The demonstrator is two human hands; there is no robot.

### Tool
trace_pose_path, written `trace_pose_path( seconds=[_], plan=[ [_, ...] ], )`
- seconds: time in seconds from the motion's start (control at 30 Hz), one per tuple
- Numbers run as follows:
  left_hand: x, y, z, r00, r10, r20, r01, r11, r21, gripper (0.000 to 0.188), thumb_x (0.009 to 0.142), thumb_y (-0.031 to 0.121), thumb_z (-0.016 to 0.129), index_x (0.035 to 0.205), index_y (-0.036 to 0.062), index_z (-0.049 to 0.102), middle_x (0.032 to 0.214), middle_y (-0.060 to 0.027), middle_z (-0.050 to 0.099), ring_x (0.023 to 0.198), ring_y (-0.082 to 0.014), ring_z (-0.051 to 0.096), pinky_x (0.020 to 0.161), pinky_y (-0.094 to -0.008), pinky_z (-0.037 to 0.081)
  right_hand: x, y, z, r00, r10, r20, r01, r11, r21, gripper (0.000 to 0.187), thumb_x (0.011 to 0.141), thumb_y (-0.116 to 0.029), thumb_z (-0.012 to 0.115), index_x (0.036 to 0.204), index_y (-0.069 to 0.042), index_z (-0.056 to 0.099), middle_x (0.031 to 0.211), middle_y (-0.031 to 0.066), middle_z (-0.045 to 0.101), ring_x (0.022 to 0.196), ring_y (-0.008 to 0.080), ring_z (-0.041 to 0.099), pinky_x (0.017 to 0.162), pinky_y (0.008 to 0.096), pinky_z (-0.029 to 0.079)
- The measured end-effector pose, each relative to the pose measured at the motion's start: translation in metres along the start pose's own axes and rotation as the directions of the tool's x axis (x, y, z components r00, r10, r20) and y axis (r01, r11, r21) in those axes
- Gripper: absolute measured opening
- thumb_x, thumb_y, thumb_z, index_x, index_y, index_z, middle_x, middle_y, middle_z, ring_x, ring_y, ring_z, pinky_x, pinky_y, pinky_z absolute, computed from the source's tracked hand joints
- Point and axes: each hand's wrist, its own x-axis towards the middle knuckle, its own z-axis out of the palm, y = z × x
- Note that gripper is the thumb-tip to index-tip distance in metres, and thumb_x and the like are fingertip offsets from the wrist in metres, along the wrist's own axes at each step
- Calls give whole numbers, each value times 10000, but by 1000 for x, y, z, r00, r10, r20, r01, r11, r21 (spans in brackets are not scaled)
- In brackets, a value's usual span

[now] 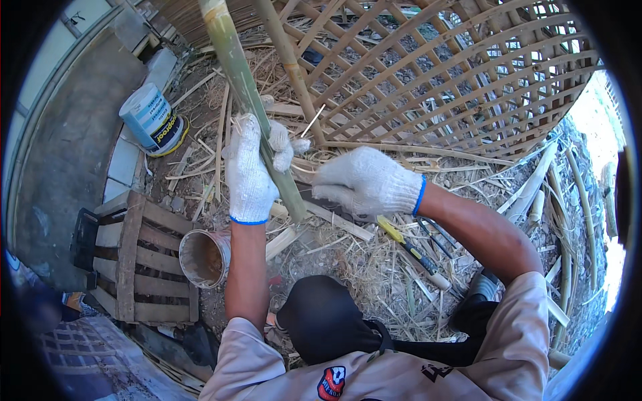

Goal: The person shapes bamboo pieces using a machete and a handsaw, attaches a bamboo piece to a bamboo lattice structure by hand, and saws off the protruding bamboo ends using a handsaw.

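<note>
A long green bamboo pole (234, 60) slants from the top of the view down to the middle. My left hand (253, 170), in a white knitted glove with a blue cuff, is wrapped round it near its lower end. A thin pale sliver (312, 121) sticks up beside the left fingers. To the right of the pole, my right hand (368, 180), gloved alike, has its fingers bent together. Another thin strip seems to reach its fingertips, but whatever they hold is hidden. Below the right hand lies a yellow-and-black handled tool (408, 247) among the shavings.
A bamboo lattice panel (428, 73) leans at the far right. On the left stand a white-and-blue bucket (152, 120), a smaller tub (221, 257) and a slatted wooden crate (160, 267). Bamboo strips and shavings litter the ground. A brown pole (287, 63) stands beside the green one.
</note>
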Motion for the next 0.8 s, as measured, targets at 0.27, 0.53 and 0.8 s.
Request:
trace_pose_path(
  seconds=[0.27,0.53,0.8],
  plan=[
    [-20,-33,75,903,370,-217,-148,744,651,473,1097,311,455,1439,-11,396,1041,-116,571,871,-222,605,926,-489,582,-118,75,-110,861,200,-467,-227,974,-2,191,985,-212,630,995,-39,709,850,189,696,774,371,694,697,429,541],
    [-4,-54,183,929,369,-15,-216,576,789,501,1087,420,515,1347,-6,467,845,-61,527,706,-151,485,679,-292,474,-186,123,-159,853,46,-520,-105,991,-83,208,968,-270,622,979,-88,722,879,165,710,833,383,685,743,482,540],
    [51,-18,282,875,263,405,-310,-339,889,209,954,260,723,968,56,682,711,-78,580,606,-201,573,573,-366,439,-233,55,-234,281,-522,-805,279,848,-452,250,842,-221,777,1076,-160,717,990,57,690,866,289,687,782,458,535]
  ],
)
